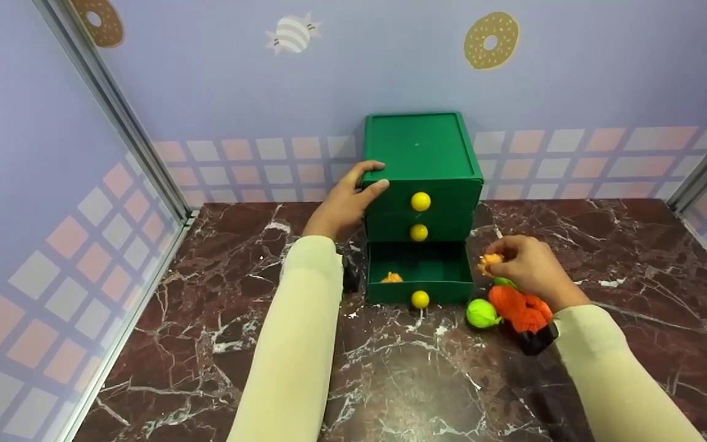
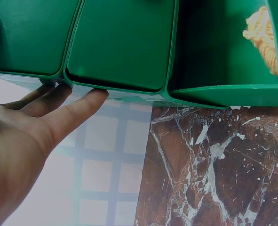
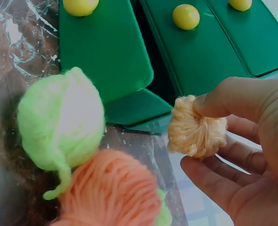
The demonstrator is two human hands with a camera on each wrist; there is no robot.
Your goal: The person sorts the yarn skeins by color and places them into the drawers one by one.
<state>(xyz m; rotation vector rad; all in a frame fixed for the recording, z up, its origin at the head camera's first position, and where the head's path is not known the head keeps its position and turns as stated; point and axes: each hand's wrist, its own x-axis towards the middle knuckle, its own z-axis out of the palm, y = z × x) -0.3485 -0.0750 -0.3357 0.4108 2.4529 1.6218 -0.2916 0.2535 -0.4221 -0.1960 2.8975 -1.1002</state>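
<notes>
A green three-drawer box (image 1: pixel 418 147) with yellow knobs stands against the back wall. Its bottom drawer (image 1: pixel 436 291) is pulled out, and a small orange yarn bundle (image 1: pixel 392 278) lies inside at the left. My left hand (image 1: pixel 347 202) rests on the box's upper left side, thumb at the front and fingers along the side wall. To the right of the drawer, my right hand (image 1: pixel 528 267) pinches another small orange yarn bundle (image 3: pixel 197 129) between thumb and fingers. Below that hand lie a lime-green yarn ball (image 1: pixel 482 314) and a red-orange yarn skein (image 1: pixel 519 307).
A bit of green yarn (image 1: pixel 506 283) shows behind the red-orange skein. The dark red marbled tabletop (image 1: pixel 255 344) runs up to the patterned back wall (image 1: pixel 255 92), with a side panel (image 1: pixel 40 245) at the left.
</notes>
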